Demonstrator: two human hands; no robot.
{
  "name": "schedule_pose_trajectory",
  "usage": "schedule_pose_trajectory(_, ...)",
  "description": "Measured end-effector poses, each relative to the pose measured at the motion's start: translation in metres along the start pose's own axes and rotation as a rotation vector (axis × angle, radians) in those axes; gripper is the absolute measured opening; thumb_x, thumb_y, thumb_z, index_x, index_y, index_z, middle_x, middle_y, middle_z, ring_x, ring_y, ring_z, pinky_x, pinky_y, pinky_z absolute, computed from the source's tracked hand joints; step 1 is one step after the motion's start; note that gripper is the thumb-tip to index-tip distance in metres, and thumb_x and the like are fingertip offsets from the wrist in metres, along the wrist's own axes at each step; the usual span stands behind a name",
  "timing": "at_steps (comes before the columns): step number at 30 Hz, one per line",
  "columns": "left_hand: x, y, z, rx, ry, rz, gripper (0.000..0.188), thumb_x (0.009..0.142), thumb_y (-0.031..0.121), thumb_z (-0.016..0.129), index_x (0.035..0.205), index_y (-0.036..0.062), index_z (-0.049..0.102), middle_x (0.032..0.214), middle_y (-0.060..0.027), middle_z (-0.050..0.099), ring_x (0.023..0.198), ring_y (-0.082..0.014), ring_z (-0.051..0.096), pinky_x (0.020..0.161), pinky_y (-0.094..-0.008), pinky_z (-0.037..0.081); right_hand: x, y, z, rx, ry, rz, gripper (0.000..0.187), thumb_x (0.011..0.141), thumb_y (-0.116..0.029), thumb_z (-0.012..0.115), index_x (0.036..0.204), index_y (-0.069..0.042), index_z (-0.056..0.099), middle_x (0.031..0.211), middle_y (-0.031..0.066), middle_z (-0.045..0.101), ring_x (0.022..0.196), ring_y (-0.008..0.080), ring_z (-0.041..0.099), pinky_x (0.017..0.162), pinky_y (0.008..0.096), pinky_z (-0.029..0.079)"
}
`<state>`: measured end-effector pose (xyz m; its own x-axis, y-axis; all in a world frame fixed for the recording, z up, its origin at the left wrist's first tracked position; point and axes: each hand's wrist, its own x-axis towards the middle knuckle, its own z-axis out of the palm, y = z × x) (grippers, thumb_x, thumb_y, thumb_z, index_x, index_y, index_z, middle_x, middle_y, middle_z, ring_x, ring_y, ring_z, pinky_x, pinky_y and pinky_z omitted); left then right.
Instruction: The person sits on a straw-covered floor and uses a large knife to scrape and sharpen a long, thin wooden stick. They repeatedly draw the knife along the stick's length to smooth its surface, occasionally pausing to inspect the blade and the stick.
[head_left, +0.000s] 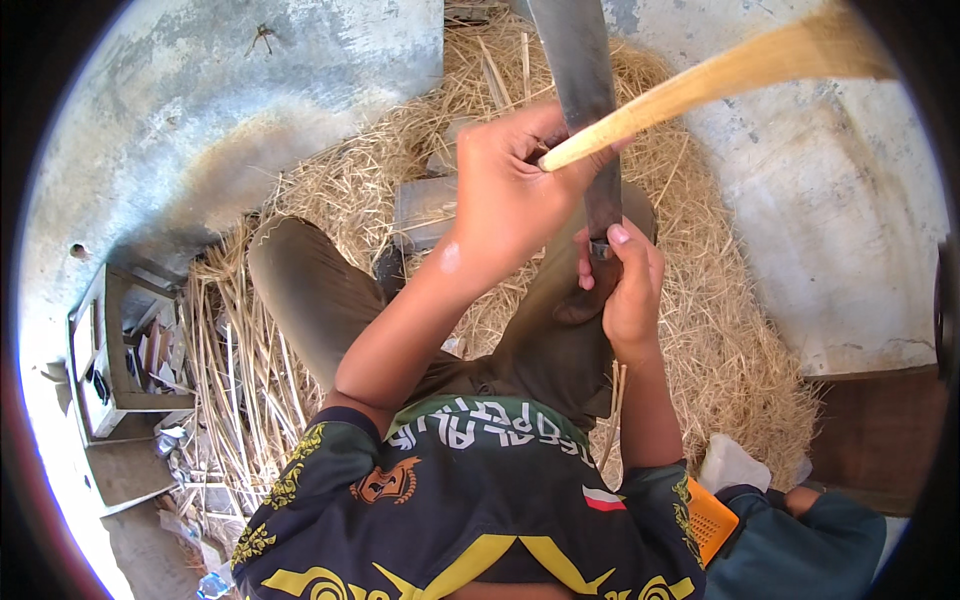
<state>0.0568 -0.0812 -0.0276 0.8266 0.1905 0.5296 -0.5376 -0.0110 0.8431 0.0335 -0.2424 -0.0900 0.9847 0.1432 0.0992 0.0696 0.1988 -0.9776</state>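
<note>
My left hand (pixel 510 195) is closed round the narrow end of a pale bamboo strip (pixel 720 85), whose wider end runs to the upper right and is blurred. A long, dark machete blade (pixel 580 60) points away from me and passes beneath the strip, close by the left fingers. Whether its edge touches the bamboo I cannot tell. Low on the machete, my right hand (pixel 635 285) grips it where blade meets handle, thumb lying along the collar. The dark curved handle end (pixel 580 308) shows beside the palm, over my right thigh.
Shavings and straw (pixel 715 300) cover the ground around my bent legs. A wooden block (pixel 425 208) lies between the knees. Left stands a wooden box frame (pixel 125 345) with scraps inside, beside long thin strips (pixel 225 350). At lower right are an orange object (pixel 708 520) and another person's dark sleeve (pixel 820 545).
</note>
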Motion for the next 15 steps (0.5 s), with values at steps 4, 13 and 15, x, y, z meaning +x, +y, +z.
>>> schedule_pose_trajectory(4, -0.001, 0.009, -0.001, -0.055, -0.055, 0.008, 0.016, 0.090, 0.016, 0.081, 0.090, 0.0006, 0.076, 0.071, 0.0053, 0.067, 0.067, 0.0002, 0.054, 0.057, -0.0197, 0.042, -0.002, 0.009, 0.009, -0.048, 0.108, -0.181, 0.033, 0.101, -0.027, 0.051, 0.093, 0.002, 0.065, 0.074, 0.0034, 0.059, 0.060, 0.0077, 0.050, 0.054, 0.0235, 0.038)
schedule_pose_trajectory(13, 0.029, 0.011, -0.001, -0.001, -0.063, 0.020, 0.016, 0.092, 0.018, 0.079, 0.090, 0.0024, 0.076, 0.070, 0.0076, 0.062, 0.063, 0.0004, 0.049, 0.054, -0.0199, 0.035, 0.038, -0.001, -0.017, -0.025, 0.133, -0.310, 0.055, 0.104, -0.044, 0.038, 0.094, 0.003, 0.066, 0.072, 0.0062, 0.061, 0.061, 0.0113, 0.054, 0.058, 0.0275, 0.044)
schedule_pose_trajectory(15, 0.027, 0.001, -0.007, -0.005, -0.048, 0.000, 0.016, 0.092, 0.018, 0.079, 0.092, 0.0024, 0.075, 0.072, 0.0067, 0.064, 0.065, 0.0004, 0.050, 0.056, -0.0193, 0.036, 0.033, 0.001, -0.019, -0.097, 0.075, -0.292, 0.056, 0.104, -0.045, 0.038, 0.095, 0.003, 0.066, 0.074, 0.0062, 0.062, 0.063, 0.0118, 0.056, 0.059, 0.0271, 0.045)
